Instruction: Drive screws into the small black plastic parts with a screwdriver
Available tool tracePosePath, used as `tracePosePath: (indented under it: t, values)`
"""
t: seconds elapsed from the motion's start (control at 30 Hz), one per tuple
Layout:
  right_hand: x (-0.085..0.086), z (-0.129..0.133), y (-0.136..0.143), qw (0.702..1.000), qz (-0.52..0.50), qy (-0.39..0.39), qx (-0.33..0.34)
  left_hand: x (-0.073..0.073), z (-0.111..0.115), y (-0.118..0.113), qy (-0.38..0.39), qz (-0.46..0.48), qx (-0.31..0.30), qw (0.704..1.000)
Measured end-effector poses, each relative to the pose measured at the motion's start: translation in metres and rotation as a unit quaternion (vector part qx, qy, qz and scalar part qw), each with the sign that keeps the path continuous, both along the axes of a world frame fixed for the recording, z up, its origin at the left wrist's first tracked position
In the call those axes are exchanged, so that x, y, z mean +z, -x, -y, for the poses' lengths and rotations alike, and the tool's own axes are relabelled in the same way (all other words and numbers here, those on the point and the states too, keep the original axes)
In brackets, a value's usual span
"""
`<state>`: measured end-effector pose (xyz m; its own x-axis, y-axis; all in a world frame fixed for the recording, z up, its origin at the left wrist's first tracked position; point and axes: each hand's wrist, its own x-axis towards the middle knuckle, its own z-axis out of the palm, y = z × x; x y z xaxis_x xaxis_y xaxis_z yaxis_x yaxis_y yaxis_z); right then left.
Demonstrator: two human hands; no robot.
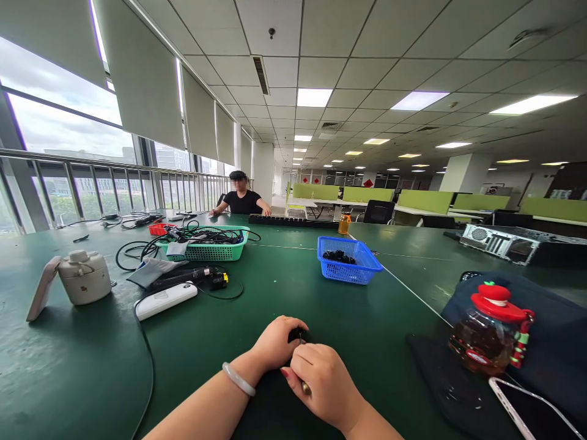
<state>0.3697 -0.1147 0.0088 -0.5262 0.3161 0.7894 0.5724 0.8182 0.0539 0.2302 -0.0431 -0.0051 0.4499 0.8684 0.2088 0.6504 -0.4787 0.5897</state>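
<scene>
Left fingers [293, 322] grasp a black piece [297, 334], right fingers [300, 366] probably a screwdriver [306, 387]; pushing hard could make it slip

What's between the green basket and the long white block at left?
Head view: a grey cloth-like piece and dark elongated items, one with a yellow end, lie between them.

Rm: open-plan ofc | L of me: windows [82, 131] w/ cloudy sky [32, 64] + bldgs [170, 157] outside, grey blinds [142, 79] partway down, metal railing [92, 161] along them | overhead: tiled ceiling [330, 36], lit rect. panels [314, 97] running to back | R/bkgd: lime-grn partitions [422, 200], blk chair [378, 212], white column [465, 173] | near: glossy dk-grn surface [257, 318]
</scene>
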Motion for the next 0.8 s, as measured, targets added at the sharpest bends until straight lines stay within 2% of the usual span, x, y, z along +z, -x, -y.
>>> tracePosePath:
  t: [0.37,0.8]
  values:
    - [-0.0048,-0.0022,0.0011,1.000,0.008,0.001,-0.009,0.0039,0.0017,-0.0006,-0.001,0.001,-0.002,1.000]
    - [-0.0038,-0.0031,0.0011,1.000,-0.010,-0.016,-0.015,-0.0003,-0.0012,-0.0004,-0.008,0.001,-0.003,1.000]
